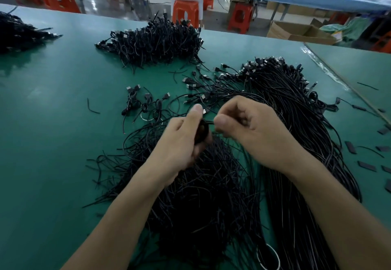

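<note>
Head view: your left hand (179, 144) grips a coiled cable (202, 131), right hand (251, 130) pinches its tail; decent tied pile (156, 41) done, big loose bundle (296, 134) to go.

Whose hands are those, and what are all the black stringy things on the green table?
The camera sits on a person's head and looks down, so you see what that person sees. Those are the person's own two bare hands. The left hand grips a small coil of thin black cable, and the right hand pinches a strand of that same cable with its fingers. Under them, on the flat green table, lies a big heap of long black cables with plugs. Farther back is a pile of short coiled black cable bundles. Behind the table stand orange plastic stools.
</note>
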### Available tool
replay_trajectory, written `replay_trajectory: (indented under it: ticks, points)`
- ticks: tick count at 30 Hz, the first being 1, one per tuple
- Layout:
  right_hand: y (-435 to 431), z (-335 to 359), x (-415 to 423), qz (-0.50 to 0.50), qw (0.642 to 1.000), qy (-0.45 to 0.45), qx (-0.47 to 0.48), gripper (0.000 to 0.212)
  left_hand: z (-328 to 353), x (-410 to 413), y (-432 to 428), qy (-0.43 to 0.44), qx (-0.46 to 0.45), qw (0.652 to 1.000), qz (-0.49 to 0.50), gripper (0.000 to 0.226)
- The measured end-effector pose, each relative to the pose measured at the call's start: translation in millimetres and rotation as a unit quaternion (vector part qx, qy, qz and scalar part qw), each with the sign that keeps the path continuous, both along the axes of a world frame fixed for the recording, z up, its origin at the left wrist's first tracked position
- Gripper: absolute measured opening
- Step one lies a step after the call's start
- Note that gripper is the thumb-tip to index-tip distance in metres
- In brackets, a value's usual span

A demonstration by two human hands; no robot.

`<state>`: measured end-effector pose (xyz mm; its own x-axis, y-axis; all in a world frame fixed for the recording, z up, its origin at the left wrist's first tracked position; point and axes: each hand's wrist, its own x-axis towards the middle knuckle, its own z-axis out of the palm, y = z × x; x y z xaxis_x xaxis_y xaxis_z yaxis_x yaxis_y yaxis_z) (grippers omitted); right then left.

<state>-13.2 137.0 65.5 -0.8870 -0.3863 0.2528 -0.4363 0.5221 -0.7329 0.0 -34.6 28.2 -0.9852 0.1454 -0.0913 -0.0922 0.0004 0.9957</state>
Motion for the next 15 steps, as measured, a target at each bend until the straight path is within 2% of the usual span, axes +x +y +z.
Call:
replay_trajectory:
  ticks: [3,5,6,10,15]
  points:
    - [15,-12,-3,-0.039,0.993,-0.071,0.086,0.069,-1,-7,-8,0.043,-0.001,0.996,0.076,0.065]
    - [19,-24,-2,-0.046,0.98,-0.1,0.163,0.082,-1,-9,-10,0.059,0.016,0.992,0.107,0.067]
    - [20,-29,-1,-0.049,0.974,-0.116,0.19,0.079,-1,-9,-10,0.066,0.02,0.991,0.118,0.069]
    - [19,-40,-3,-0.045,0.951,-0.134,0.273,0.031,-3,-10,-9,0.078,0.028,0.986,0.148,0.073]
    - [18,-42,-2,-0.024,0.954,-0.119,0.274,0.016,-5,-11,-11,0.056,0.043,0.986,0.15,0.063]
